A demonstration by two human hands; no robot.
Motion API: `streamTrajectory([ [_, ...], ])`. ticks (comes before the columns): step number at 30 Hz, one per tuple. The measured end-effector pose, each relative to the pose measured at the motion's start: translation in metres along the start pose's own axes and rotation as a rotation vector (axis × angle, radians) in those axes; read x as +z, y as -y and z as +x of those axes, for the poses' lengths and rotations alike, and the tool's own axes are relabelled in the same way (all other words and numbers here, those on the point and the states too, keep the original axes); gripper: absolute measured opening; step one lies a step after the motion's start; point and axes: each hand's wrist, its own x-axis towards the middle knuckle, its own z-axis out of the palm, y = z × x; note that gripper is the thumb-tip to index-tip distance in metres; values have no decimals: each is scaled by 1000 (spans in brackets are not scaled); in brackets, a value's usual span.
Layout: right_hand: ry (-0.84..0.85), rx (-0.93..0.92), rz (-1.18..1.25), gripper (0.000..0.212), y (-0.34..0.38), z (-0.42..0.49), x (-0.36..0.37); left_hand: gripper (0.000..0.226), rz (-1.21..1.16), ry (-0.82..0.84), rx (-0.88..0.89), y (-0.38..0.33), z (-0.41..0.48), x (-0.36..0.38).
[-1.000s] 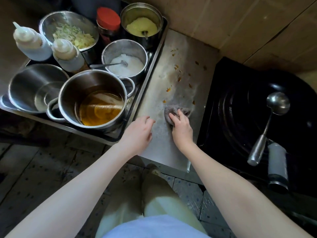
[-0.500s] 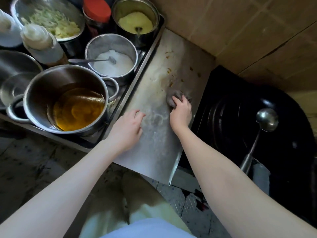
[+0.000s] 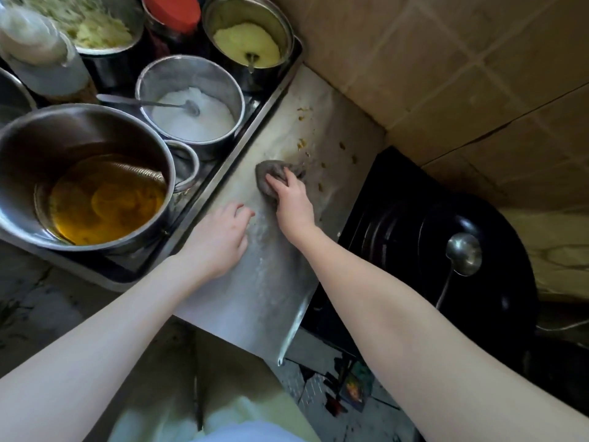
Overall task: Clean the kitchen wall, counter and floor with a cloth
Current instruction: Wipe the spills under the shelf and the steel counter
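Note:
A grey wadded cloth [image 3: 270,173] lies on the steel counter [image 3: 271,288], and my right hand [image 3: 291,202] presses down on it with fingers closed over it. Yellow-brown food crumbs [image 3: 306,148] are scattered on the counter just beyond the cloth, toward the tiled wall [image 3: 446,74]. My left hand [image 3: 220,240] rests flat on the counter near the tray's edge, fingers slightly apart, holding nothing. A strip of tiled floor [image 3: 318,387] shows below the counter's front edge.
A steel tray [image 3: 223,177] at the left holds a pot of amber oil [image 3: 95,199], a pot of white salt with a spoon [image 3: 191,113], a pot of yellow paste [image 3: 247,43], a red-lidded jar [image 3: 173,14] and a squeeze bottle [image 3: 41,59]. A black wok [image 3: 446,250] with a ladle [image 3: 462,253] sits at the right.
My right hand has slid the cloth farther up the counter and a little left, closer to the crumbs. My left hand has stayed on the counter by the tray.

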Motion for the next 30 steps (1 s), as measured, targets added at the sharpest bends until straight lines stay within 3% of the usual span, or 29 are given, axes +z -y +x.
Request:
streamTrajectory([
  [4, -64, 53, 113, 44, -11, 30, -11, 43, 40, 13, -5, 1, 9, 0],
  [11, -211, 394, 141, 54, -68, 17, -38, 38, 74, -1, -1, -4, 32, -4],
  [16, -311, 513, 186, 58, -46, -18, -15, 39, 67, -7, -3, -9, 39, -4],
  [23, -139, 275, 81, 65, -8, -55, 18, 41, 57, -25, 0, -11, 37, -4],
  [30, -128, 138, 83, 60, -34, -15, -2, 43, 41, -45, -3, -4, 37, -9],
])
